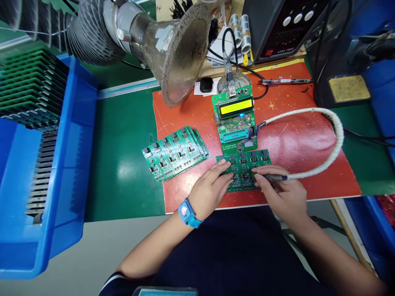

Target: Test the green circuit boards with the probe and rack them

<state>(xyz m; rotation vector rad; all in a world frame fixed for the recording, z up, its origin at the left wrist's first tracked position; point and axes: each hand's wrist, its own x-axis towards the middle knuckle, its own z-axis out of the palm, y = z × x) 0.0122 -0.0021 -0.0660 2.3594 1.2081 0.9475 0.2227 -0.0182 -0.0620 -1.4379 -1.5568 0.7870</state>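
A green circuit board panel (243,183) with several small digit displays lies flat on the red mat. My left hand (210,187) rests on its left part, fingers stretched over the board and wearing a blue wrist strap (189,213). Pinched in my right hand (285,193) is a dark probe (276,177) on a white sleeved cable (336,139); its tip reaches the right part of the panel, partly covered by my fingers. Just beyond stands a programmer board (236,123) with a lit yellow screen and a teal socket.
Stacked circuit panels (177,154) lie left of my left hand. A blue bin (66,164) holds upright boards at the far left. Overhead hangs a fume extraction hood (185,53). A soldering station (284,28) and a soldering iron (286,81) are at the back right.
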